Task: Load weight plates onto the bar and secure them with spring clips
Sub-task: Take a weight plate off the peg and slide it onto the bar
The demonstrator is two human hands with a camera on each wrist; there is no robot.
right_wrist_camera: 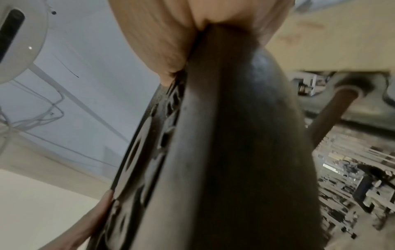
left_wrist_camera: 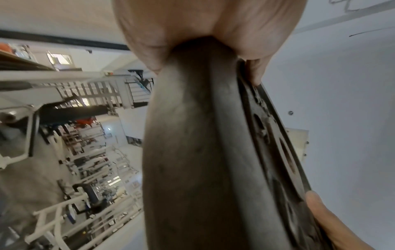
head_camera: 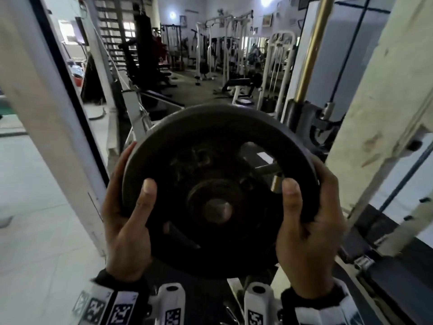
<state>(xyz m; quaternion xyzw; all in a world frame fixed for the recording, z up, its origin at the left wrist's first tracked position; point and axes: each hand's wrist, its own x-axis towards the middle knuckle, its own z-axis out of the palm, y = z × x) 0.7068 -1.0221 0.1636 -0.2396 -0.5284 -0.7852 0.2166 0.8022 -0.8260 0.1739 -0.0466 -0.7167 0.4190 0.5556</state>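
Plate (head_camera: 220, 191) loading is at its first visible step: one dark weight plate is held upright at chest height, its centre hole lined up with the bar end (head_camera: 218, 210), which shows as a grey disc in the hole. Whether the bar has entered the hole or only sits behind it, I cannot tell.

On the left, the left hand (head_camera: 127, 221) grips the rim, thumb laid on the near face, fingers (head_camera: 127, 151) wrapped round the edge to the back. The left wrist view shows the same clamp on the rim (left_wrist_camera: 192, 135), edge-on and blurred.

On the right, the right hand (head_camera: 307, 233) mirrors it, thumb forward, fingers (head_camera: 328, 174) curled round the rim. Beyond it rises a brass-coloured guide rod (head_camera: 312, 50) beside a pale frame post (head_camera: 379, 118).

Left to do, as I judge it: seat this plate, add any others, then fit the spring clips. No clip is in sight, and the bar's sleeve is hidden behind the plate.
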